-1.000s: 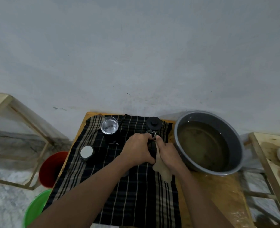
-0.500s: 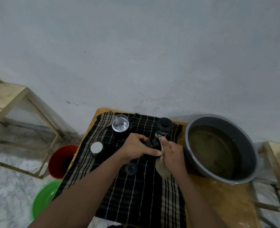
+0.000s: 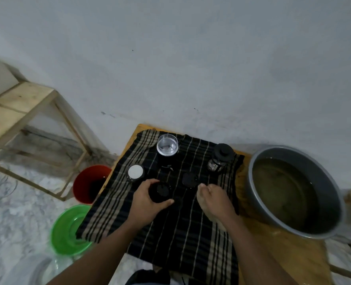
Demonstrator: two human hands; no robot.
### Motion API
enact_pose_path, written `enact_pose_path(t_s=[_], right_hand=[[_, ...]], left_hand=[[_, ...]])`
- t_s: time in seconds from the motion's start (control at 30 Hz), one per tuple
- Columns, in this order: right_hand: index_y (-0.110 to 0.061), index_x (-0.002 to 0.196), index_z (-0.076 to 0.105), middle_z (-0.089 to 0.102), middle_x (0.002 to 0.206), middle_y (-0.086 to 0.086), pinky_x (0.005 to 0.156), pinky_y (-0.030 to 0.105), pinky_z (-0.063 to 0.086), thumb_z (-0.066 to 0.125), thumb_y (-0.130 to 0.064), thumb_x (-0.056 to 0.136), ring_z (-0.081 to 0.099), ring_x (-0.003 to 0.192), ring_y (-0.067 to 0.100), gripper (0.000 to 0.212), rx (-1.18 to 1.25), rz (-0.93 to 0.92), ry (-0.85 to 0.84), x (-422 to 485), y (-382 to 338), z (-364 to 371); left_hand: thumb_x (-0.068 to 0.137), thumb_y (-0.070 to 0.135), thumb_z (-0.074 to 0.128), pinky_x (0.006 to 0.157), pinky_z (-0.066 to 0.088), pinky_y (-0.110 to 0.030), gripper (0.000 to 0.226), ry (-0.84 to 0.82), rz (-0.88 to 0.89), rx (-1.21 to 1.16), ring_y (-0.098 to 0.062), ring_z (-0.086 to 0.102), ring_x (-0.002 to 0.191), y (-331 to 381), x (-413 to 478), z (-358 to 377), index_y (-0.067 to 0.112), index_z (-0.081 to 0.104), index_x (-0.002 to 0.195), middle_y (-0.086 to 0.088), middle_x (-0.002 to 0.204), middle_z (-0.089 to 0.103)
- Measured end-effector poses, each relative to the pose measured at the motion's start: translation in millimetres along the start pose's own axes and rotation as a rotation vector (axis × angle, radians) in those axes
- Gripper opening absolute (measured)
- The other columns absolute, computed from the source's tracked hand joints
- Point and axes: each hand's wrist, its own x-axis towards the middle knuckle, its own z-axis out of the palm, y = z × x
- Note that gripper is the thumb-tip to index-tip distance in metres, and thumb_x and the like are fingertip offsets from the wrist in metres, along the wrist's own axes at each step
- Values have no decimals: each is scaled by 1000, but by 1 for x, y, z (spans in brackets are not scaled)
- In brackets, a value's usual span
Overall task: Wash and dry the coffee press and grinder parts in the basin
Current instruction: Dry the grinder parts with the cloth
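The left hand (image 3: 147, 200) curls round a small black round part (image 3: 161, 191) at mid-frame on the checked cloth (image 3: 191, 239). It is probably light, hard plastic, slippery if wet, and best gripped by its rim. The right hand (image 3: 213, 200) is curled over a pale rag (image 3: 216, 222), mostly hidden beneath the wrist. The glass coffee press (image 3: 219, 159) above looks breakable. Black parts on black cloth blur together. The basin (image 3: 318, 167) at right holds murky water that hides its bottom.

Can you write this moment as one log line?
left hand: grips black part | right hand: holds rag | press: upright on checked cloth | basin: holds water
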Motion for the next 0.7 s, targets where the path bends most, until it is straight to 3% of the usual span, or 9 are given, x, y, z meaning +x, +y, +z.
enact_pose_path(t_s=[0.1,0.23,0.47,0.7], right_hand=[[-18,100,56,65,97,3,80,40,53,35,-52,103,64,92,23,41,-33,82,-22,-3,13,12],[-23,95,52,64,100,1,87,45,54,39,-49,102,64,96,22,30,-13,101,-41,-9,20,20],[-19,95,56,64,93,0,80,39,53,42,-43,103,62,88,19,30,14,113,-43,-11,22,22],[-21,91,55,63,89,-2,72,35,48,42,-44,103,62,84,16,30,19,131,-45,-10,27,23]], left_hand=[[60,43,95,96,48,-24,79,35,-30,67,-8,56,107,-3,-3,8,31,53,126,5,120,52],[66,31,94,93,41,-22,78,81,-94,56,-8,49,107,-7,-2,15,24,52,131,1,121,51],[70,28,91,104,44,-34,79,114,-116,123,-21,46,128,-19,7,16,15,52,137,-4,129,59],[70,25,89,98,44,-30,76,164,-115,-20,-15,53,115,-12,9,13,22,54,137,-1,124,52]])
